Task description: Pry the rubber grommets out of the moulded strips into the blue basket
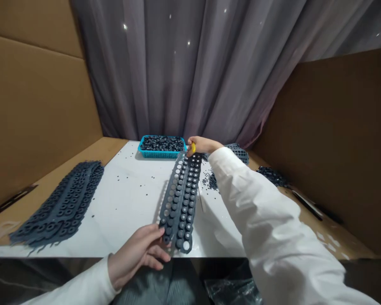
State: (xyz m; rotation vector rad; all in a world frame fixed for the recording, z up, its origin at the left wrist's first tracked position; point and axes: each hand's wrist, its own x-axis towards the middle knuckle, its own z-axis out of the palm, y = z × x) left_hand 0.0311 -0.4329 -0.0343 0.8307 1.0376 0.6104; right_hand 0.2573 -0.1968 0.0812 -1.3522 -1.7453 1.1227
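Note:
A long dark grey rubber sheet [181, 190] with rows of round knobs and holes slants up off the white tabletop. My left hand [142, 245] grips its near left corner, thumb on top and fingers underneath. At the sheet's far end, my right hand [201, 145] is closed around a small yellow piece [193, 148], perhaps a tool handle; its lower part is hidden. Just behind and left of the right hand stands a turquoise basket [158, 155] filled with small black parts [161, 143].
Stacked grey knobbed sheets [63, 199] lie at the left. Behind my right arm are a rolled sheet [238, 152] and a pile of black pieces [271, 176]. Tiny black bits dot the white tabletop [130, 203]. Cardboard walls [34, 93] flank both sides; a grey curtain [178, 76] hangs behind.

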